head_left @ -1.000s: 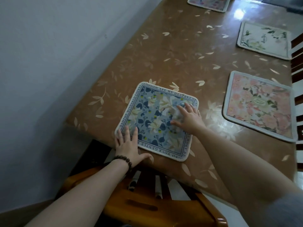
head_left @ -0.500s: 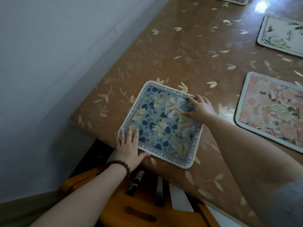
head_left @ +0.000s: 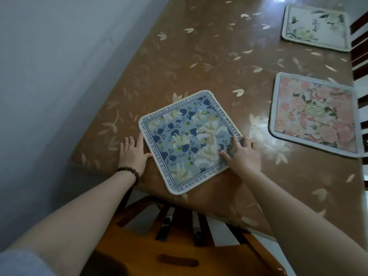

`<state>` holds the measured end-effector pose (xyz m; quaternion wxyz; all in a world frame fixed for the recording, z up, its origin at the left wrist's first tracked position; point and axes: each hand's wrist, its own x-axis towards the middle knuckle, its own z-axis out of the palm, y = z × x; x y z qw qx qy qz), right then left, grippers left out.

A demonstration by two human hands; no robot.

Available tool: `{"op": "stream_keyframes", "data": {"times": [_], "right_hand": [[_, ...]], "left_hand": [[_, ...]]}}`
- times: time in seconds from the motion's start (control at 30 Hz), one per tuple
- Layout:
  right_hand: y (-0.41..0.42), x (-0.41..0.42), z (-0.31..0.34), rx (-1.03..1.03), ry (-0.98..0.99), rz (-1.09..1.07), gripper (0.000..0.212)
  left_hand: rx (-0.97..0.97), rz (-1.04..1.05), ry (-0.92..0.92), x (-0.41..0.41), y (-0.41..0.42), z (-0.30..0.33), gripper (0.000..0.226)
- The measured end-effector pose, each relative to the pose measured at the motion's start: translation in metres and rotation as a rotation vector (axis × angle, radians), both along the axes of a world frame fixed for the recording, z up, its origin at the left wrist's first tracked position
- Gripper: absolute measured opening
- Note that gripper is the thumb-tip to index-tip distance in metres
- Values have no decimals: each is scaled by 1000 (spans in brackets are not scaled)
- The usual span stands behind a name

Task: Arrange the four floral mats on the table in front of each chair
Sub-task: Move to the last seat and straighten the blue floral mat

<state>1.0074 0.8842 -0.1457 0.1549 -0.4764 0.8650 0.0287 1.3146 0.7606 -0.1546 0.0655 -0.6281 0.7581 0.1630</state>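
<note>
A blue floral mat (head_left: 189,140) with a lettered border lies turned at an angle on the brown leaf-patterned table (head_left: 209,62), near its front edge. My left hand (head_left: 133,151), fingers spread, rests flat on the table against the mat's left edge. My right hand (head_left: 242,154) presses its fingertips on the mat's right corner. A pink floral mat (head_left: 314,114) lies at the right side. A white and green floral mat (head_left: 316,26) lies further back on the right.
A wooden chair (head_left: 179,246) stands tucked under the table's near edge below my arms. A grey wall (head_left: 49,66) runs along the table's left side. Dark chair slats (head_left: 360,46) show at the right edge.
The blue mat has turned clockwise and sits diagonal. My left hand slid off the mat's bottom corner to its left edge. My right hand moved to the right corner.
</note>
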Motion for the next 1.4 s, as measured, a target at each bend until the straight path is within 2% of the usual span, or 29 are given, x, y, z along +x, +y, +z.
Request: {"op": "stream_keyframes", "data": {"times": [0.1, 0.23, 0.37, 0.43, 0.53, 0.63, 0.77, 0.87, 1.0, 1.4], "right_hand": [[19, 13, 6, 16, -14, -52, 78], [40, 42, 14, 28, -26, -161, 74], [63, 77, 17, 48, -34, -215, 71], [69, 87, 17, 51, -37, -217, 68], [70, 83, 18, -9, -81, -257, 61], [65, 65, 15, -98, -226, -302, 70], [47, 48, 10, -117, -378, -314, 82], [37, 49, 6, -86, -351, -283, 83], [37, 56, 5, -108, -328, -301, 81], [62, 72, 8, -120, -430, -371, 84]], "left_hand": [[-15, -137, 93, -13, -22, 0, 55], [48, -243, 162, -27, -46, 0, 59], [49, -374, 74, -40, -65, -2, 65], [64, -372, 24, -48, -68, -1, 73], [71, -325, 37, -54, -60, 2, 69], [63, -214, 179, -47, -37, 4, 61], [113, -138, 175, -33, 6, 4, 79], [130, -99, 242, -30, 25, 3, 86], [177, -69, 348, -26, 20, 7, 85], [223, -161, 316, -16, 21, 11, 86]]}}
